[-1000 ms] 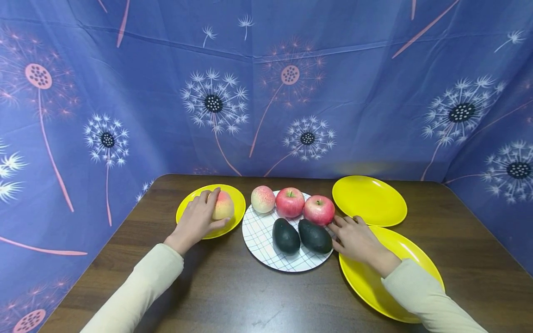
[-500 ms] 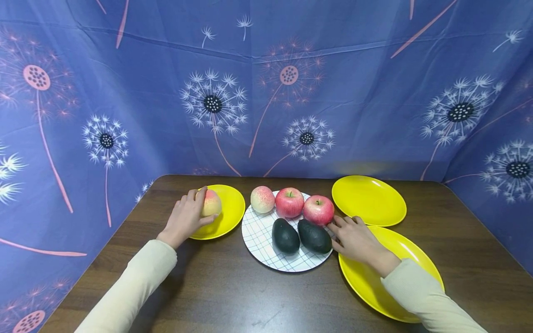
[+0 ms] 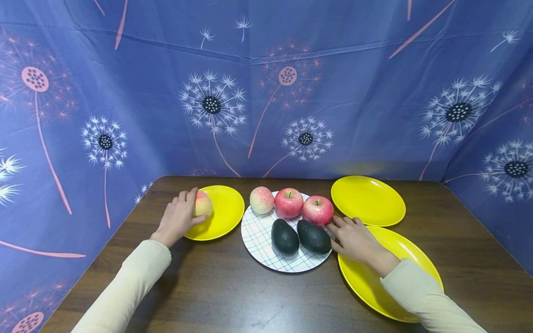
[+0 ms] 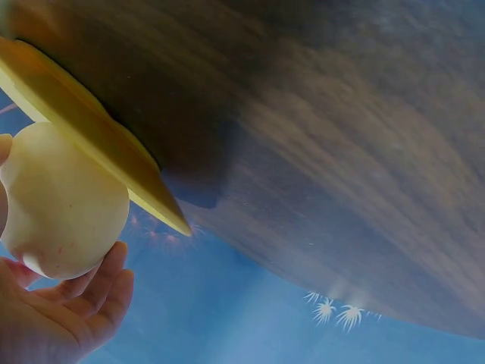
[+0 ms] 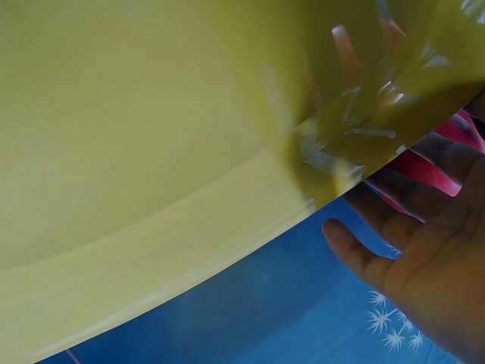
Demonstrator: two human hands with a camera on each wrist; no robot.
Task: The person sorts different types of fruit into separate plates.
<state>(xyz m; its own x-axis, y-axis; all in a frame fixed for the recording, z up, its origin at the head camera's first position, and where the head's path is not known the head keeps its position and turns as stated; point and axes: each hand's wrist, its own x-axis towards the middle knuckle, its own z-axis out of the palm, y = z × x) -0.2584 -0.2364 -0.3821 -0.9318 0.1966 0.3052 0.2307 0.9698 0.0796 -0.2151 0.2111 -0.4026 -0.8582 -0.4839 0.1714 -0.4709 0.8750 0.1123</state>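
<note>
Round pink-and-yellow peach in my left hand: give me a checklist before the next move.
1. Left hand gripping the round pink-and-yellow peach: ok.
2. Peach centred over the leftmost glossy yellow plate: not ok; it appears toward the left rim.
3. Peach touching that plate: cannot tell.
4. Right hand clear of the nearest shiny red apple: cannot tell; they look very close.
5. Both dark oval avocados on the white checked plate: ok.

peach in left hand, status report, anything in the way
Left hand gripping peach at left yellow plate. Right hand near apple, by edge of checked plate. Nothing visibly blocking the peach.
</note>
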